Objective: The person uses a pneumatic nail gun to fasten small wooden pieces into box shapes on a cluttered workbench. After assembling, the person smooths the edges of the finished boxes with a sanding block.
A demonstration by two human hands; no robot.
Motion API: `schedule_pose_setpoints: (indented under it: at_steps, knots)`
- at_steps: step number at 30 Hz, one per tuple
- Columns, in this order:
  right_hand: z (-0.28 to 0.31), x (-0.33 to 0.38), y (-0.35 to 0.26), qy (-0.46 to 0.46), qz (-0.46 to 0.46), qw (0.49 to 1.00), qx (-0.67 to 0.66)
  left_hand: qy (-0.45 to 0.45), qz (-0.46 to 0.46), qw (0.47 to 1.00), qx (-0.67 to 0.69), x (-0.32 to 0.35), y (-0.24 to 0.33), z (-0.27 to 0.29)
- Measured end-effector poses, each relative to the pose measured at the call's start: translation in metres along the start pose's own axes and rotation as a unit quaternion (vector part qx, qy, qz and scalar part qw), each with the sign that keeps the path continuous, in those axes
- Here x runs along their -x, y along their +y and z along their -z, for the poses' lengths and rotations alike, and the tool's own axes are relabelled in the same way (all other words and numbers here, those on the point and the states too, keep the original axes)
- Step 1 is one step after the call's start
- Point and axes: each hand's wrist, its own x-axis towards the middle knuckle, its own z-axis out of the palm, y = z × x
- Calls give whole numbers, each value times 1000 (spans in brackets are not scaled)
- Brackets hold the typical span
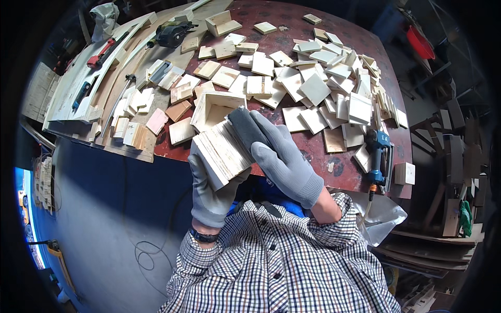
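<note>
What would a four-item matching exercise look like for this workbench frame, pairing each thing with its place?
Things:
1. left hand
2. right hand
3. blue power tool
4. open wooden box

Places:
A. lying at the table's right edge
B. on the table just beyond both hands
C. pressing a dark sanding block on the wood
D. gripping a small wooden box from below

Pairs: 1-D, 2-C, 3-A, 4-B

Two gloved hands, the left hand (209, 188) and the right hand (284, 159), one small wooden box (222, 151) held between them, one open box (216, 108) on the table (313, 151), one blue nail gun (378, 156) at right, and dozens of wooden squares (315, 88), too many to count.
</note>
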Motion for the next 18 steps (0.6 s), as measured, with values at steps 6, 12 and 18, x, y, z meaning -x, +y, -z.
schedule_pose_setpoints:
  at_steps: [6, 12, 18]
  knots:
    - [5, 29, -21, -67, 91, 993, -44, 116, -102, 978, -143, 3, 20, 11]
    - [9, 0, -20, 26, 298, 952, 73, -44, -97, 904, -415, 12, 9, 47]
    - [9, 15, -10, -26, 354, 897, 266, -66, -155, 838, -520, 24, 12, 18]
